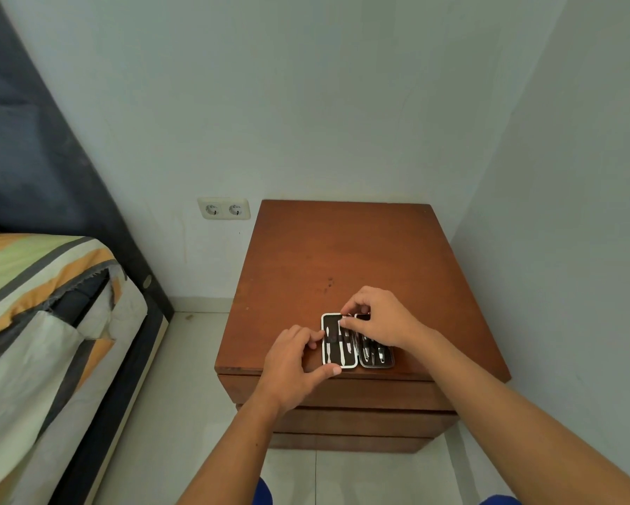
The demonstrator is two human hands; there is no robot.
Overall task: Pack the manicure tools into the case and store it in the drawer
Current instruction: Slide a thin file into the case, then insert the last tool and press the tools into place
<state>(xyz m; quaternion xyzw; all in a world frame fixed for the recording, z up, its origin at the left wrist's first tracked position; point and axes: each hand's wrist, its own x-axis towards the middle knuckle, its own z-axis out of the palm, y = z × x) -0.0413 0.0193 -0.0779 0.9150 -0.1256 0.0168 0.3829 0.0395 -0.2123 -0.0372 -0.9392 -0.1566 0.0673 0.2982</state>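
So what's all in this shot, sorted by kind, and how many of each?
Hands: 2, left hand and right hand, both on the case
Manicure case, lying open: 1
Wooden nightstand: 1
Wall sockets, side by side in one plate: 2
Bed with striped sheet: 1
Total: 7
The tools inside are too small to count.
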